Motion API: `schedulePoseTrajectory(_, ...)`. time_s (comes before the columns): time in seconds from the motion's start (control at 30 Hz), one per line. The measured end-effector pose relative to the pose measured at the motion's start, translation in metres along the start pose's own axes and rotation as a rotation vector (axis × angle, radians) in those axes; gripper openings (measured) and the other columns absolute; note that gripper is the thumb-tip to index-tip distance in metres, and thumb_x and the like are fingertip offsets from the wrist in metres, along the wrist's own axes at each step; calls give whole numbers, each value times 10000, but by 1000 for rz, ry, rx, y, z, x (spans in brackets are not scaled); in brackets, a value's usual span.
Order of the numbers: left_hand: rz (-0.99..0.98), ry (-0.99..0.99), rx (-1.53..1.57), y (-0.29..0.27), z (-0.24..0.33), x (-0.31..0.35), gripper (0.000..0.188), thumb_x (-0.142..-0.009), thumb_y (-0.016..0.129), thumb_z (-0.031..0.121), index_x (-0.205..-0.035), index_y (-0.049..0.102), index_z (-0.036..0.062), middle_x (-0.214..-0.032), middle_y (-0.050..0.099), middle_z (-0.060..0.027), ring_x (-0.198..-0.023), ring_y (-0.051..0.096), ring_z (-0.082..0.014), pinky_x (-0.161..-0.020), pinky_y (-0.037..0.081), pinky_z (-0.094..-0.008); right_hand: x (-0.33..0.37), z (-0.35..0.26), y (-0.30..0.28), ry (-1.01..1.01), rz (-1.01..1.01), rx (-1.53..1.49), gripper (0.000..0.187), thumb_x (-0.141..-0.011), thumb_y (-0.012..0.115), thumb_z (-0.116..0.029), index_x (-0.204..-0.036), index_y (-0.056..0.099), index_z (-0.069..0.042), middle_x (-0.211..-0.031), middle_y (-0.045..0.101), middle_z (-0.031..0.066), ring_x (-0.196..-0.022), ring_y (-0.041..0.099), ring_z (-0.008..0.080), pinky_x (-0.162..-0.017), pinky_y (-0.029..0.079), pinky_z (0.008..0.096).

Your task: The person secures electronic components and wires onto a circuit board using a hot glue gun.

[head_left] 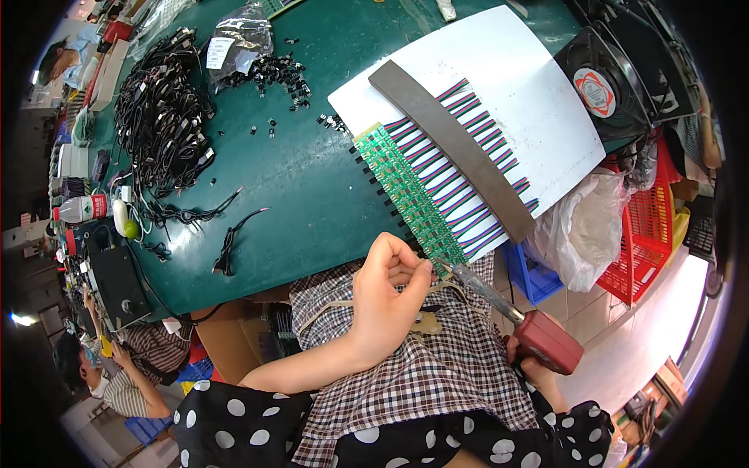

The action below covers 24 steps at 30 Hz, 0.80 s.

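Note:
A long green circuit board panel [409, 195] lies slantwise at the table's front edge, with small black connectors along its left side and rows of multicoloured ribbon wires [491, 132] fanning out from its right. Across the wires rests a dark brown bar [452, 148]. My left hand [390, 285] is closed in a pinch beside the near end of the panel; what the fingertips hold is too small to make out. In my right hand [538, 374] is a soldering iron [550, 342] with a dark red handle, its tip at the panel's near end, close to my left fingertips.
A white sheet [530, 70] lies under the wires. Loose black connectors [273, 74], a clear bag [242, 43] and a heap of black cables [160, 117] occupy the left. A fan [601, 86] stands right, above a plastic bag [581, 226] and red basket [647, 226]. Other people sit left.

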<state>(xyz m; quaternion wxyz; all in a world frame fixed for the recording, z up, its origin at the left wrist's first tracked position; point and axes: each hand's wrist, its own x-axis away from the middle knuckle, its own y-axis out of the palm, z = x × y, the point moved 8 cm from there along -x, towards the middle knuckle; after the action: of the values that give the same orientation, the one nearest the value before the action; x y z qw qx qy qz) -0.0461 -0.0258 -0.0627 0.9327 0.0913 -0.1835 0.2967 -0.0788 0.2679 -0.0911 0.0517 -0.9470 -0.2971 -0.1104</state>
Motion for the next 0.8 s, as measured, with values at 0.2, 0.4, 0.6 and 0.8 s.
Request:
schedulePoseTrajectory(0.2,-7,-1,-1,-2,0,-2,221,-847,538,-85,-839,361,47,-806,533,-59,-753,617,-116,-683,515,-222,-7,-5,3,-9,-59,126,738,-700,777,-406,-1202,493,55,-888,648,106,-734,639,222,-668,497,322)
schedulePoseTrajectory(0.4,-9,-9,17,-1,-1,-3,226,-847,537,-82,-829,356,52,-804,526,-57,-749,615,-114,-672,514,-220,-12,-12,9,-54,-110,80,708,-714,764,-406,-1197,499,39,-816,655,91,-650,637,201,-609,491,311)
schedulePoseTrajectory(0.6,-8,0,-5,-1,-3,-3,230,-846,538,-82,-822,354,54,-803,528,-59,-748,616,-116,-673,513,-223,-10,-17,8,-76,-105,145,670,-729,744,-427,-1159,517,35,-765,650,65,-608,627,177,-576,478,291)
schedulePoseTrajectory(0.8,-25,5,-57,-4,-3,-2,222,-851,538,-80,-825,361,52,-797,531,-56,-769,611,-110,-678,511,-229,-29,-39,26,33,-34,-78,599,-695,763,-456,-969,592,49,-687,620,68,-553,578,161,-529,441,270)
